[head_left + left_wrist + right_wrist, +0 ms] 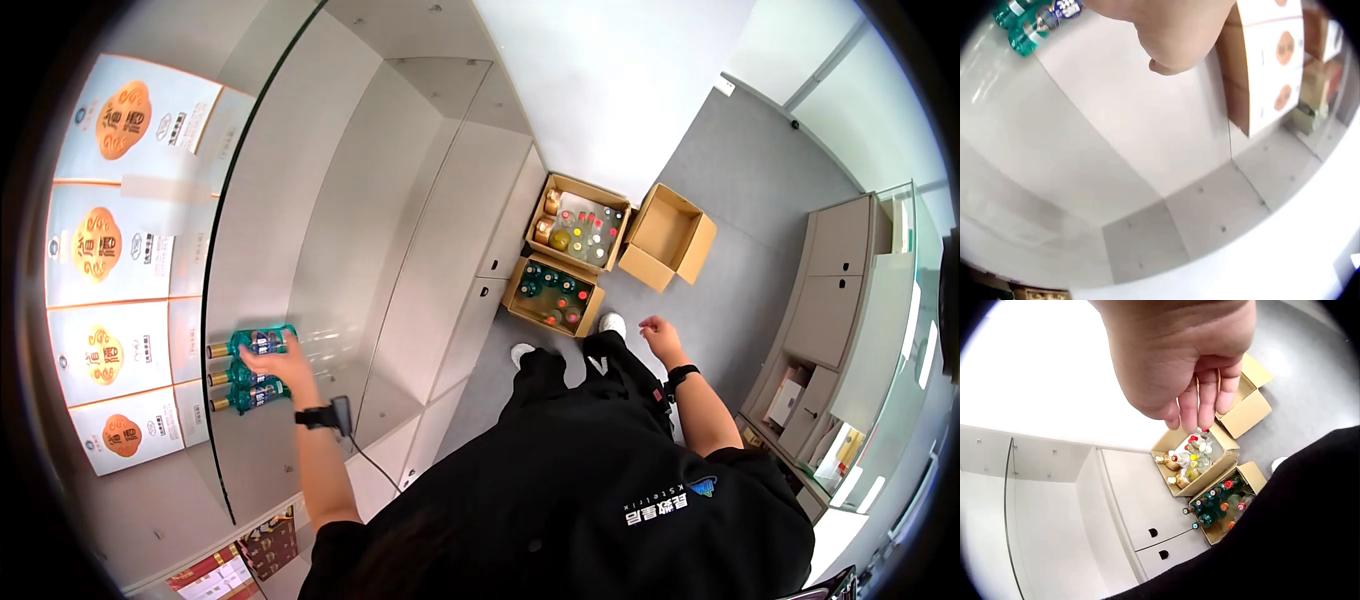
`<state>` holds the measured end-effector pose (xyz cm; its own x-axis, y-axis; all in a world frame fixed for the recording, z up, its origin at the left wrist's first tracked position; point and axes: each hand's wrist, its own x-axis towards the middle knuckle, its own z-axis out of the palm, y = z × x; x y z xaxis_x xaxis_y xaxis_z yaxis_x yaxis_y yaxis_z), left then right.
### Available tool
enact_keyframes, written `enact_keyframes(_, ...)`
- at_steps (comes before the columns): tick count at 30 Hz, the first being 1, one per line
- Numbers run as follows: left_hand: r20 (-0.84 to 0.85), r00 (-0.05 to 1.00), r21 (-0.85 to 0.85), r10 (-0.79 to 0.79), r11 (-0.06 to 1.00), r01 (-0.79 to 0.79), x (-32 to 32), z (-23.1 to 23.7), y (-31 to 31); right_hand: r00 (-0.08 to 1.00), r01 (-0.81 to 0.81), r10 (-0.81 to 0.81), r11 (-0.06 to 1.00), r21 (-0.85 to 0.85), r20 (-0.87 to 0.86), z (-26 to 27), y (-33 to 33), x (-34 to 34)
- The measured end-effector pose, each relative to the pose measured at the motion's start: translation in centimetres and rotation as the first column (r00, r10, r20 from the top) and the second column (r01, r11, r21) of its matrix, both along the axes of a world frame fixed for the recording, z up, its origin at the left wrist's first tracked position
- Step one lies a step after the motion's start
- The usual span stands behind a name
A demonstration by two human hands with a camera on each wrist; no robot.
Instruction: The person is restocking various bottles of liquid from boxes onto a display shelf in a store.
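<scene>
My left hand (280, 365) reaches onto a glass shelf, thumb and fingers around the foremost green bottle (262, 341), which has a dark label and gold cap. Two more green bottles (248, 393) stand beside it in a close row. In the left wrist view my hand (1179, 28) fills the top, its fingertips out of frame; green bottles (1025, 39) show at the upper left. My right hand (660, 338) hangs loosely with nothing in it. In the right wrist view the fingers (1207, 403) are relaxed, overlapping the cartons on the floor.
White printed boxes (100, 245) line the upper shelf, behind the glass edge. On the floor stand a carton of mixed bottles (617, 212), a carton of green and clear bottles (590, 320) and an open carton (690, 240). A low cabinet (830, 320) stands at the right.
</scene>
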<state>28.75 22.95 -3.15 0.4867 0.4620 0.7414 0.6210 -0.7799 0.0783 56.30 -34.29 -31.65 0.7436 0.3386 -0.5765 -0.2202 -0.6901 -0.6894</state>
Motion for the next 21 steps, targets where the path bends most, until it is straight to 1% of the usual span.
enact_keyframes(2, -0.113, 0.988, -0.149, -0.106, 0.985, 0.089, 2.9, -2.2, -6.2, 1.000, -0.020, 0.020, 1.000, -0.012, -0.015, 0.1, -0.6, 1.0)
enact_keyframes(3, -0.131, 0.957, -0.239, -0.261, 0.945, 0.225, 4.1, -4.1, -8.8, 0.999, -0.039, 0.039, 0.999, -0.019, -0.027, -0.2, -1.0, 1.4)
enact_keyframes(4, -0.134, 0.903, -0.330, -0.408, 0.878, 0.347, 5.2, -6.0, -11.3, 0.998, -0.046, 0.045, 0.999, -0.029, -0.040, -0.5, -1.3, 1.5)
enact_keyframes(5, -0.199, 0.785, -0.448, -0.587, 0.767, 0.459, 7.4, -6.1, -13.9, 0.998, -0.042, 0.042, 0.999, -0.006, -0.055, -1.0, -1.6, 1.9)
enact_keyframes(6, -0.231, 0.628, -0.569, -0.743, 0.627, 0.533, 9.9, -6.3, -16.1, 0.997, -0.037, 0.038, 0.999, 0.017, -0.072, -1.5, -2.1, 2.3)
enact_keyframes(7, -0.236, 0.575, -0.635, -0.783, 0.573, 0.518, 11.5, -7.7, -17.9, 0.995, -0.045, 0.046, 0.999, 0.010, -0.085, -2.2, -2.6, 2.6)
enact_keyframes(8, -0.236, 0.520, -0.699, -0.821, 0.515, 0.496, 12.8, -9.1, -19.2, 0.994, -0.033, 0.038, 0.998, 0.055, -0.100, -3.1, -3.0, 2.8)
enact_keyframes(9, -0.238, 0.519, -0.712, -0.821, 0.511, 0.482, 13.7, -11.3, -20.0, 0.993, -0.015, 0.027, 0.995, 0.097, -0.117, -3.9, -3.4, 2.7)
enact_keyframes(11, -0.220, 0.598, -0.861, -0.770, 0.442, 0.252, 14.4, -17.3, -20.3, 0.986, 0.007, 0.005, 0.997, 0.071, -0.169, -4.8, -4.0, 2.5)
enact_keyframes(12, -0.217, 0.596, -0.869, -0.773, 0.431, 0.242, 14.9, -20.0, -20.2, 0.985, 0.055, -0.039, 0.994, 0.092, -0.168, -5.2, -4.5, 2.2)
enact_keyframes(13, -0.250, 0.615, -0.894, -0.748, 0.423, 0.150, 15.5, -22.8, -20.0, 0.983, 0.103, -0.083, 0.988, 0.113, -0.164, -5.1, -4.7, 2.0)
enact_keyframes(14, -0.286, 0.630, -0.910, -0.722, 0.410, 0.057, 16.0, -25.6, -19.7, 0.976, 0.120, -0.100, 0.989, 0.091, -0.194, -5.0, -5.0, 1.6)
enact_keyframes(15, -0.283, 0.629, -0.916, -0.724, 0.399, 0.047, 16.4, -28.1, -19.5, 0.969, 0.150, -0.126, 0.983, 0.102, -0.212, -5.4, -5.2, 1.0)
enact_keyframes(17, -0.392, 0.604, -0.897, -0.694, 0.435, -0.083, 17.5, -33.1, -18.9, 0.964, 0.177, -0.152, 0.979, 0.100, -0.219, -6.6, -5.9, -0.6)
enact_keyframes(18, -0.428, 0.609, -0.881, -0.668, 0.458, -0.117, 17.6, -36.1, -18.4, 0.959, 0.197, -0.175, 0.977, 0.081, -0.225, -6.5, -5.9, -1.3)
enact_keyframes(19, -0.424, 0.604, -0.887, -0.675, 0.446, -0.124, 18.0, -38.6, -18.1, 0.953, 0.217, -0.198, 0.974, 0.061, -0.229, -6.7, -6.1, -2.1)
enact_keyframes(20, -0.478, 0.607, -0.858, -0.635, 0.484, -0.170, 18.3, -41.1, -17.8, 0.944, 0.242, -0.222, 0.969, 0.053, -0.244, -6.9, -6.1, -3.0)
enact_keyframes(21, -0.532, 0.604, -0.826, -0.593, 0.519, -0.219, 18.4, -43.4, -17.4, 0.944, 0.232, -0.220, 0.972, 0.023, -0.247, -6.5, -5.6, -3.4)
